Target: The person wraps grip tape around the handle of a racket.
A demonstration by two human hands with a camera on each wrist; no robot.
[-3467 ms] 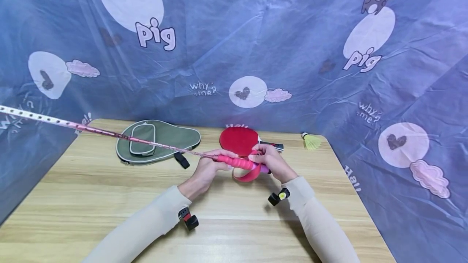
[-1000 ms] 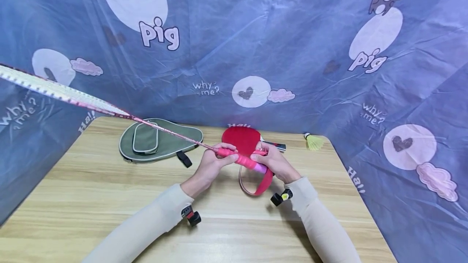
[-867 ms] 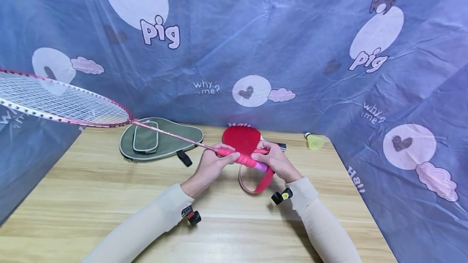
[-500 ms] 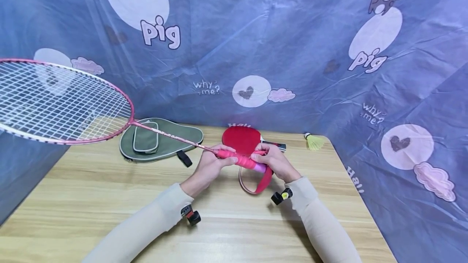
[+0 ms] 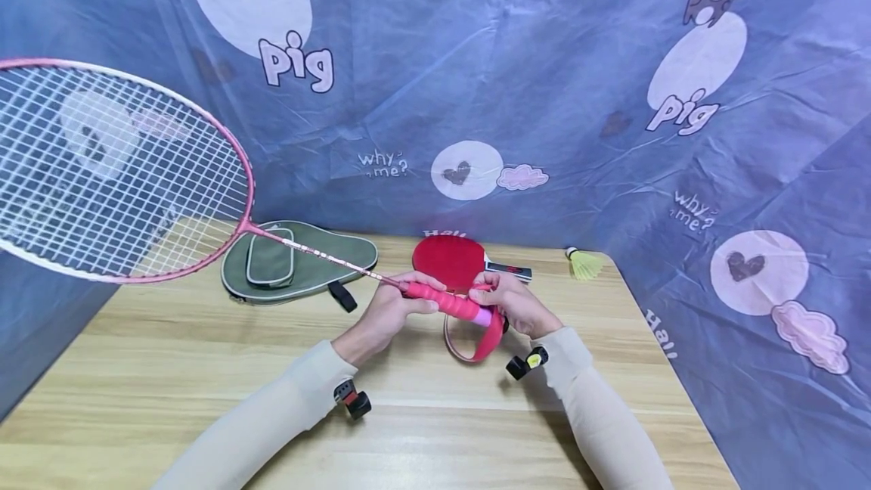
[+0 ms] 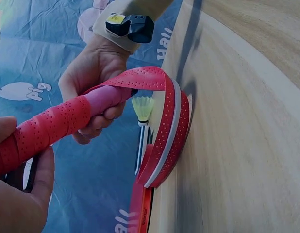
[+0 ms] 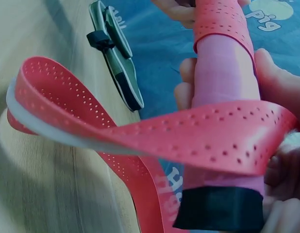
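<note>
A badminton racket (image 5: 320,254) slants across the head view, its strung head at the left with strings facing me. My left hand (image 5: 384,317) grips the upper end of its handle, where red perforated grip tape (image 6: 48,127) is wound in overlapping turns. Toward the butt, bare purple handle (image 7: 225,77) shows above a black end cap (image 7: 220,208). My right hand (image 5: 517,305) is at this lower end, fingers curled behind the handle, pinching the tape. The tape's loose length (image 5: 486,342) hangs in a loop below, with a whitish strip along it in the left wrist view.
Behind the hands lie a red table tennis bat (image 5: 445,259) and a yellow shuttlecock (image 5: 584,264). A green bat case (image 5: 320,255) with a black strap (image 5: 342,296) lies back left. Blue printed cloth (image 5: 408,97) encloses the wooden table (image 5: 272,369).
The racket has rolled about its shaft, from nearly edge-on to showing its strings. The tape loop hangs lower than in the earliest frame. Both hands remain at the handle.
</note>
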